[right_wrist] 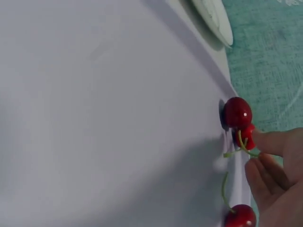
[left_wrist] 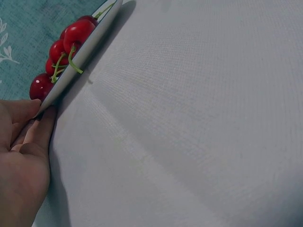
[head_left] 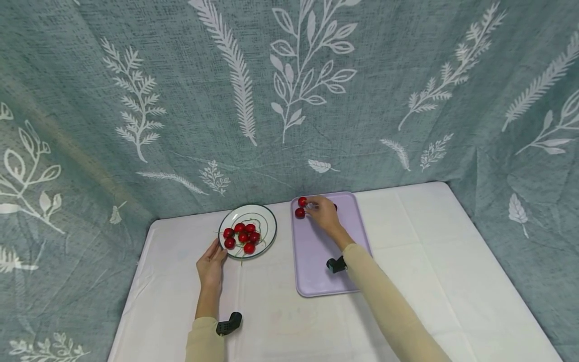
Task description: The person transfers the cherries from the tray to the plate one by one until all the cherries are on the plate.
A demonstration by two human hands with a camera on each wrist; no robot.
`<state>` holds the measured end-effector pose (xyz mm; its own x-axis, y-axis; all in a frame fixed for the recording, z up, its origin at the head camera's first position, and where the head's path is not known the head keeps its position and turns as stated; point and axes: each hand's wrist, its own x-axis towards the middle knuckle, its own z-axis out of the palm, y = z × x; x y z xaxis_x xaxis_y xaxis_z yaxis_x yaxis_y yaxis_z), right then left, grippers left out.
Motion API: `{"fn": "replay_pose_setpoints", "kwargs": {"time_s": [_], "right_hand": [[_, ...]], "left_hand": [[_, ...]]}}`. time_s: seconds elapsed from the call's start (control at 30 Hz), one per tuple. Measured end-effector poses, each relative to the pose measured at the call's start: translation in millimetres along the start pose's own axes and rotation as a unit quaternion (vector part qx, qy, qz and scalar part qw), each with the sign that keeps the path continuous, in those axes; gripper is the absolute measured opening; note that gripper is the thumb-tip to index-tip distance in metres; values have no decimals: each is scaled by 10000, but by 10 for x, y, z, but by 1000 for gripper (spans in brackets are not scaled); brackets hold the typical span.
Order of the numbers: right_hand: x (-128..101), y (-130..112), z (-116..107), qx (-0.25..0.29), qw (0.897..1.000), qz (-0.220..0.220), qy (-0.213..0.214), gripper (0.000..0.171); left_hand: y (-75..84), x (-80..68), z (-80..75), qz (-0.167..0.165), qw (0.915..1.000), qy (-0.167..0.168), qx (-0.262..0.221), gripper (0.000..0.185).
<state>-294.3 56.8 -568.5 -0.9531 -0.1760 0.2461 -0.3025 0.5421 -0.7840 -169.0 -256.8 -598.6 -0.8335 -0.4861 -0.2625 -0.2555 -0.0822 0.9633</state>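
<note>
head view: left hand [head_left: 211,265] resting with near-straight fingers against near rim of plate [head_left: 270,226] of cherries [head_left: 242,237]; right hand [head_left: 322,211] pinching a cherry [head_left: 302,201] at far edge of lilac tray [head_left: 312,261]; bare white tablecloth [head_left: 434,251] rightward.

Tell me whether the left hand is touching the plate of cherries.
Touching. The left wrist view shows the left hand's fingertips pressed against the plate's near rim, no gap between them. The head view agrees: the hand sits at the rim's edge.
</note>
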Motion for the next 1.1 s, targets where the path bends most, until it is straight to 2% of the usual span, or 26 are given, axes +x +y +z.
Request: {"fn": "replay_pose_setpoints", "kwargs": {"time_s": [0.13,0.3,0.4,0.6,0.8,1.1], "right_hand": [[-23,36,33,453,9978,414,256,26],[-37,67,48,958,9897,867,614,24],[-39,83,52,1004,9873,1030,670,23],[-65,107,81,1067,9849,1256,526,23],[-51,105,126,1271,9812,1351,537,21],[-11,69,120,1164,9791,1512,707,15]], "left_hand": [[-12,16,5,-17,10000,2,7,53],[-18,17,6,-40,10000,6,-46,53],[-10,10,3,-48,10000,31,-67,53],[1,3,4,21,10000,-7,-8,53],[8,35,5,-5,10000,-78,-37,53],[21,118,9,0,9999,-111,-111,54]]}}
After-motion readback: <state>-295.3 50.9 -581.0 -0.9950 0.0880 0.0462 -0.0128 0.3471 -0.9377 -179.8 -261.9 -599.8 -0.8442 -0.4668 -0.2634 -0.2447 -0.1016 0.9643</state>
